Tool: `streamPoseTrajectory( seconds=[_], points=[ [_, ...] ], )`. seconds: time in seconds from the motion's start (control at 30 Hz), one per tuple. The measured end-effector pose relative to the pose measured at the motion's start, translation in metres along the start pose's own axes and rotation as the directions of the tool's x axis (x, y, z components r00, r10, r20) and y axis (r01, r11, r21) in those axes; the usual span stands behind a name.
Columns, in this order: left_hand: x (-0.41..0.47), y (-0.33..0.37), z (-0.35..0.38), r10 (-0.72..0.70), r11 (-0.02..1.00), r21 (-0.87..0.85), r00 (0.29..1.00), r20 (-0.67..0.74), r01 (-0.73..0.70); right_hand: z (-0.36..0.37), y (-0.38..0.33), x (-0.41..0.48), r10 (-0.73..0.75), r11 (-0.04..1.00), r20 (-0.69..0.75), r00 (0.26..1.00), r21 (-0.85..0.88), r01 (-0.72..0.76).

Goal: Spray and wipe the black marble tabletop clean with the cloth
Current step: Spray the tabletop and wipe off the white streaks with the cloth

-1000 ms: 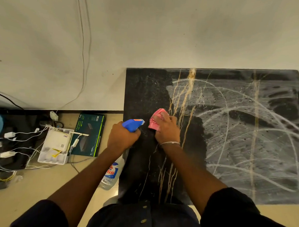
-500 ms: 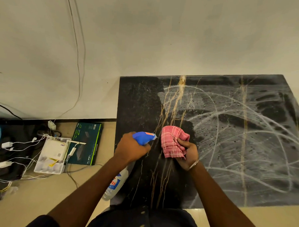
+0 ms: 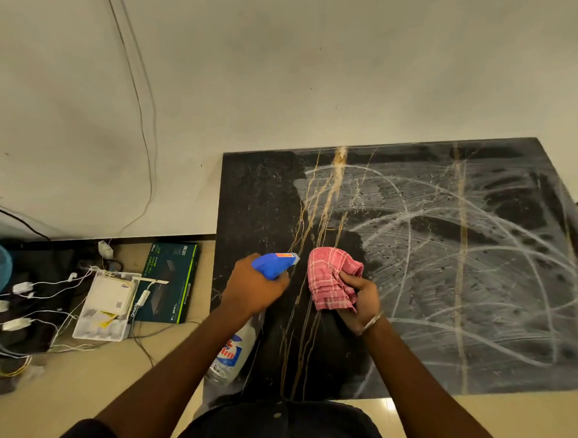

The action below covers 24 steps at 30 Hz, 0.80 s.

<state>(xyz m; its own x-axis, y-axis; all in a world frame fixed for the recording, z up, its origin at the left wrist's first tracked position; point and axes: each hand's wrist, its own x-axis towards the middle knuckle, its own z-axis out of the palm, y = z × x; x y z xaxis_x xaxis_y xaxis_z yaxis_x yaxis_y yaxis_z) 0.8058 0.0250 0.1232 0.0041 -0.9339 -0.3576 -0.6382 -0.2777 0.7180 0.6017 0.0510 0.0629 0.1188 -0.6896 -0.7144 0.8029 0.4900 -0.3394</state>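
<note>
- Fingers point(image 3: 351, 278) of right hand point(image 3: 360, 298): curled in and clamped on a bunched pink checked cloth point(image 3: 331, 280); palm turned up; thin bangle point(image 3: 372, 321) on wrist.
- Cloth: over the tabletop point(image 3: 445, 258) near its 7 o'clock corner, above a plain dark patch of stone; cannot tell whether the lower fold touches the surface.
- Left hand point(image 3: 254, 290): fingers wrapped tight round the neck of the spray bottle point(image 3: 272, 264), just under its blue trigger head.
- Nozzle aimed toward 3 o'clock, straight at the cloth; just beside it, not touching.
- Bottle body clear with a blue and red label, hanging toward 6 o'clock below the left hand, across the table's 9 o'clock edge.
- Tabletop: black marble, gold veins running 12 to 6 o'clock; white smeared arcs and droplets from the middle out to 3 o'clock; 9 o'clock strip dark.
- Floor at 9 o'clock of the table: green box point(image 3: 169, 283) lying flat, white tray point(image 3: 105, 307) just beside it at its 9 o'clock, white chargers point(image 3: 18, 323) and tangled leads further out.
- Wall point(image 3: 287, 69) at 12 o'clock: pale, two thin cables point(image 3: 142, 129) hanging down it.
</note>
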Motion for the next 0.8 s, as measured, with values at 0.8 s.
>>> streamPoseTrajectory(
  seconds=[0.8],
  points=[
    [0.042, -0.031, -0.067, -0.077, 0.992, 0.096, 0.995, -0.061, 0.082, 0.095, 0.053, 0.131, -0.230, -0.777, 0.603, 0.764, -0.587, 0.229]
  ],
)
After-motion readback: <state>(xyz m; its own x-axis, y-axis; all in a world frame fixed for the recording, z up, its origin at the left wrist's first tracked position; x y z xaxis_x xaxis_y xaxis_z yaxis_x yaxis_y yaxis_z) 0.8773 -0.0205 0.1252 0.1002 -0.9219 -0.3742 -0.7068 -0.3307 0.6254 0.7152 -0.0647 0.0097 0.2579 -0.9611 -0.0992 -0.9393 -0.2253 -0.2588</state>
